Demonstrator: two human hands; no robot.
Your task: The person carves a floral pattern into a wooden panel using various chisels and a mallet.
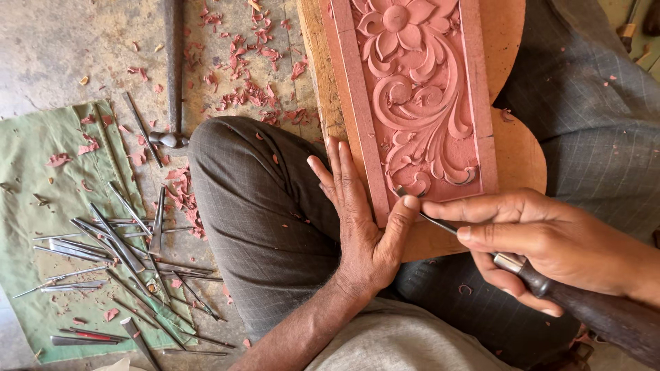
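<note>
Free room lay at 10 o'clock on the bare floor [62, 48]. Chisels [117, 254] on the cloth [41, 178] blocked 8 o'clock; a hammer [173, 75] and shavings [247, 75] cluttered 11 o'clock; the knee [254, 199] barred the panel's [412, 96] left edge.

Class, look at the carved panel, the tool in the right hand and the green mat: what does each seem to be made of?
Panel: probably wood, matt reddish; matching shavings lie nearby.
Tool: shiny metal blade, dark, smooth, probably wooden handle.
Mat: likely cloth, dull green, creased.
</note>
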